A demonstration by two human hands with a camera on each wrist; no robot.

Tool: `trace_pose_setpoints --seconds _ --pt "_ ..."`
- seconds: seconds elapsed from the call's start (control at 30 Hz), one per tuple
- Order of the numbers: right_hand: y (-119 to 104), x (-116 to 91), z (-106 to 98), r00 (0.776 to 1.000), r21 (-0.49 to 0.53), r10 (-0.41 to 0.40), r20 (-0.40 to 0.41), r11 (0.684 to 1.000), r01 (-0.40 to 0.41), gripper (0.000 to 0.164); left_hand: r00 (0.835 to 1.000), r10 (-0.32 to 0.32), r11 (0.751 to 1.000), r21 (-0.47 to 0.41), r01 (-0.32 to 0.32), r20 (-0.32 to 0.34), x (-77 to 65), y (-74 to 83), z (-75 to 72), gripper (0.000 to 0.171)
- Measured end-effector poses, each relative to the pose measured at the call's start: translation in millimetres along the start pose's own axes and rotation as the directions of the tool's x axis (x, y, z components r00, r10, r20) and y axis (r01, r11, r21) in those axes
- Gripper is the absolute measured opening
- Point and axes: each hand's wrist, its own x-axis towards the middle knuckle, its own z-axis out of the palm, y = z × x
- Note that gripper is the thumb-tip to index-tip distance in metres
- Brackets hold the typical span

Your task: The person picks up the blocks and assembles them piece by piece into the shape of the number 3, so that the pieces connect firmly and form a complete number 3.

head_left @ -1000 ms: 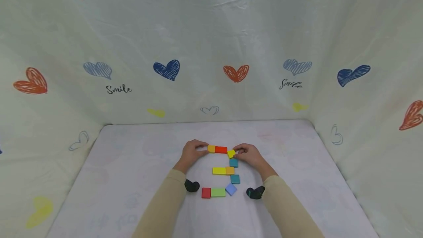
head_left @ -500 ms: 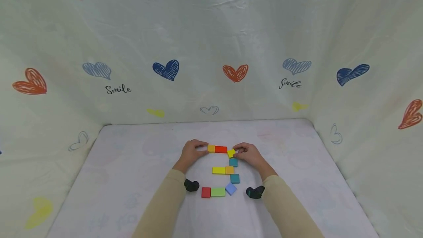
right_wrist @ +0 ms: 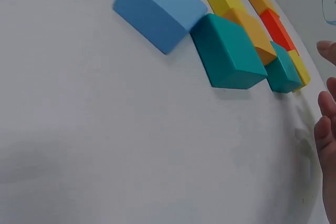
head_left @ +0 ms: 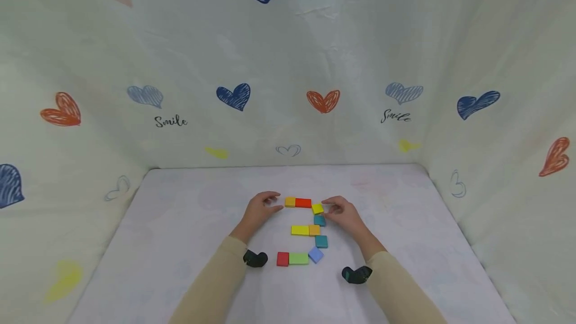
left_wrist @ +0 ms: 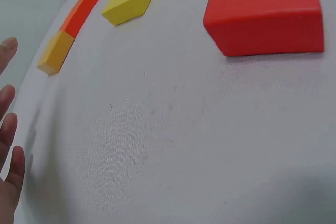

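Colourful toy blocks lie flat in a shape like a numeral 3. Its top row has an orange block, a red-orange block and a tilted small yellow block. My left hand is just left of the orange block, thumb and fingers parted around nothing; the left wrist view shows a gap there. Beside the small yellow block is my right hand, its fingers loosely bent and holding nothing. A teal block comes below, then a second orange block with a long yellow block to its left.
Lower down are another teal block, a turned blue block, a green block and a red block. Dark wrist straps show by both sleeves. Heart-printed sheeting surrounds the white table.
Both hands have let go and drawn slightly outward: the left from the orange block, the right from the small yellow block. The blocks keep their arrangement; the head view has shifted a little.
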Motion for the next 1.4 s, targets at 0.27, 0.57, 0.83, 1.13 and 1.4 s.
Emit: trace_pose_setpoints --seconds 0.27,0.57,0.83,1.13,1.4 --pt "-3 -31 5 0.999 0.075 -0.047 0.013 0.996 0.046 0.029 1.0 0.002 0.999 -0.037 -0.002 0.005 -23.1 1.4 -1.0 0.037" --pt "0 -64 14 0.986 0.106 -0.168 -0.005 0.98 0.168 0.03 0.997 -0.052 0.991 -0.124 0.045 -0.051 -59.2 -2.4 4.3 0.034" --pt "1 -89 31 0.985 0.1 -0.127 -0.113 0.985 0.138 0.032 0.993 -0.059 0.984 -0.173 0.041 -0.101 -91.7 -7.8 11.7 0.032" --pt "0 -108 53 0.984 0.027 -0.147 -0.097 0.988 0.15 0.032 0.993 -0.081 0.981 -0.183 0.064 -0.087 -121.5 -14.4 17.9 0.036" --pt "-8 -110 65 0.945 -0.228 -0.325 -0.047 0.924 0.306 0.031 1.0 0.021 0.997 -0.07 -0.022 -0.015 -126.3 -23.7 15.9 0.034"
